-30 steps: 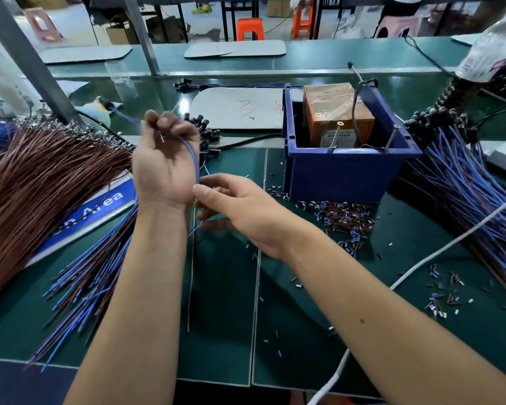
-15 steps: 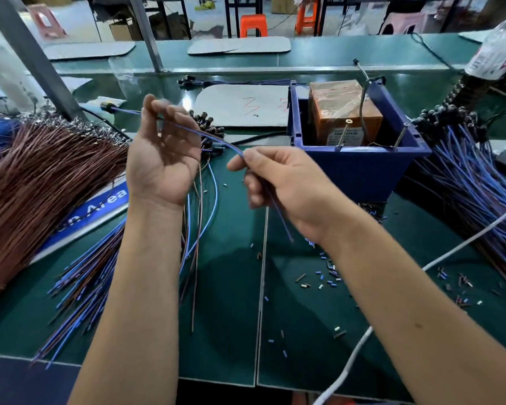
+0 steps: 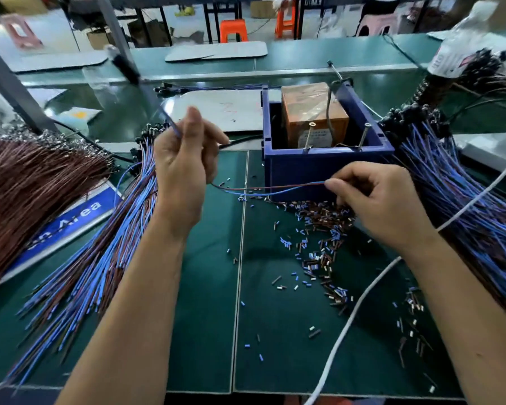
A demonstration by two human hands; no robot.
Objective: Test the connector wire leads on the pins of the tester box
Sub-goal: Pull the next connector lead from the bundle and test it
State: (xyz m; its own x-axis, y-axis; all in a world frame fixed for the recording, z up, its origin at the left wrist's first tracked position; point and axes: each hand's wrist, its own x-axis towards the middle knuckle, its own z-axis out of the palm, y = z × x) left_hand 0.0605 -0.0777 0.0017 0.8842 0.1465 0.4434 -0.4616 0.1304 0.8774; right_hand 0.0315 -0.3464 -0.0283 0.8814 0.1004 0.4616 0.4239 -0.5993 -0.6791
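Observation:
My left hand (image 3: 184, 159) is raised and grips a connector wire; its black connector end (image 3: 123, 67) sticks up blurred above the fist. The wire's blue and brown leads (image 3: 269, 188) run level from under that hand to my right hand (image 3: 374, 200), which pinches their ends just in front of the blue bin (image 3: 319, 168). Inside the bin stands the orange tester box (image 3: 310, 112), with two upright metal pins (image 3: 308, 135) (image 3: 362, 135) at its near side. The lead ends are below the pins and do not touch them.
Bundles of blue and brown wires lie at left (image 3: 100, 258) and right (image 3: 465, 206), with a brown wire heap (image 3: 27, 185) at far left. Cut insulation bits (image 3: 319, 247) litter the green mat. A white cable (image 3: 362, 302) crosses at right. A grey frame post (image 3: 9, 83) rises at back left.
My right hand slid along the leads to their ends and moved right, in front of the bin. My left hand shifted right and higher, and the leads now stretch level between both hands.

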